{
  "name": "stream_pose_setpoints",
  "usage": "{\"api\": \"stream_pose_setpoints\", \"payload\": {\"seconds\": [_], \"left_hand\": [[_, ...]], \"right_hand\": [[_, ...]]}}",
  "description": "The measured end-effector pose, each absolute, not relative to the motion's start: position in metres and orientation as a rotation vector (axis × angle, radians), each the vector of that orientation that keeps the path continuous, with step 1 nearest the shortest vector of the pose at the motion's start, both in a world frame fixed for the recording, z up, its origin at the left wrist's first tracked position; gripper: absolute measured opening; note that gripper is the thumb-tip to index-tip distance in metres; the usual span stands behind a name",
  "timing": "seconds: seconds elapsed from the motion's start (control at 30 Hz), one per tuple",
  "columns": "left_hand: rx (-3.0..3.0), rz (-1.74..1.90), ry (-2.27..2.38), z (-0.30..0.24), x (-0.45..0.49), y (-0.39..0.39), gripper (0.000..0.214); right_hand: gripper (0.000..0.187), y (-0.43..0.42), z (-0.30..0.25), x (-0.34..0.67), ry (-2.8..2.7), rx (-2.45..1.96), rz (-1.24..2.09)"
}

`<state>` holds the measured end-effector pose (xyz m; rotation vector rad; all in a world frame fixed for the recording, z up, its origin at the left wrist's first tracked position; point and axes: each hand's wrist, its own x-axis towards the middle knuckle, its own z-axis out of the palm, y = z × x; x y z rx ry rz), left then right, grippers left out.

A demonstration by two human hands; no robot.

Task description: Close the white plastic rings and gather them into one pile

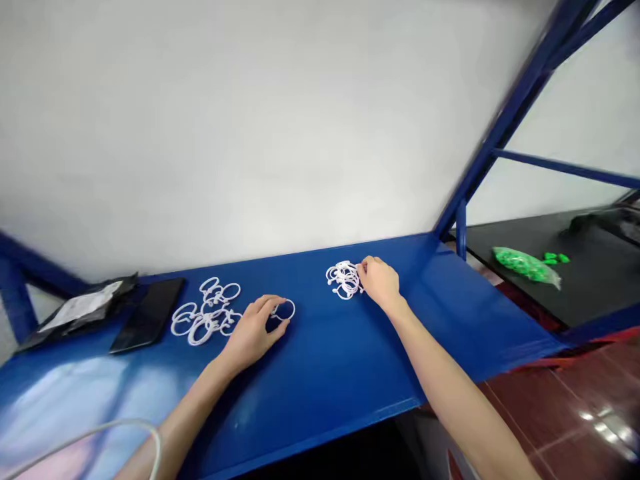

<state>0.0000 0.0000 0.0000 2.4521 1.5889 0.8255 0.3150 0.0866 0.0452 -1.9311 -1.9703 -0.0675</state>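
My left hand (257, 328) is just above the blue table, thumb and fingers curved around the near side of a single white plastic curtain ring (294, 312). To its left lies a loose heap of white curtain rings (203, 328), several overlapping, with small eyelets on them. Further right, my right hand (379, 280) has its fingertips pinched at the right edge of a tighter pile of white rings (345, 279). Its fingertips partly hide what they grip, which looks like one of those rings.
A black phone-like slab (149, 315) and a black plastic package with a white label (83, 307) lie at the table's left. Blue metal posts (480, 167) rise on the right. Beyond them, a bag of green pieces (525, 265) rests on a black surface. A pale cable (120, 423) crosses the lower left.
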Motion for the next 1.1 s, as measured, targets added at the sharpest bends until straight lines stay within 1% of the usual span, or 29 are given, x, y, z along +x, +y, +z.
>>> {"api": "stream_pose_setpoints", "payload": {"seconds": [0.2,0.27,0.4,0.87,0.93,1.03,1.1], "left_hand": [[2.473,0.798,1.564,0.006,0.001,-0.003,0.031],[2.481,0.781,1.557,0.008,0.003,-0.004,0.031],[2.481,0.762,1.566,0.011,0.004,-0.005,0.030],[2.437,0.819,1.512,0.013,0.005,-0.007,0.037],[2.433,0.822,1.512,0.014,0.005,-0.008,0.037],[2.406,0.822,1.524,0.016,0.006,-0.009,0.036],[2.371,0.836,1.519,0.017,0.008,-0.010,0.035]], "right_hand": [[0.031,0.083,0.043,0.306,-2.209,-1.655,-0.028],[0.028,0.082,0.039,0.304,-2.268,-1.606,-0.011],[0.022,0.080,0.036,0.305,-2.299,-1.600,-0.005],[0.020,0.068,0.046,0.297,-2.308,-1.645,-0.146],[0.023,0.066,0.047,0.294,-2.318,-1.624,-0.144],[0.028,0.060,0.050,0.286,-2.299,-1.479,-0.129],[0.023,0.053,0.053,0.280,-2.279,-1.283,-0.089]]}}
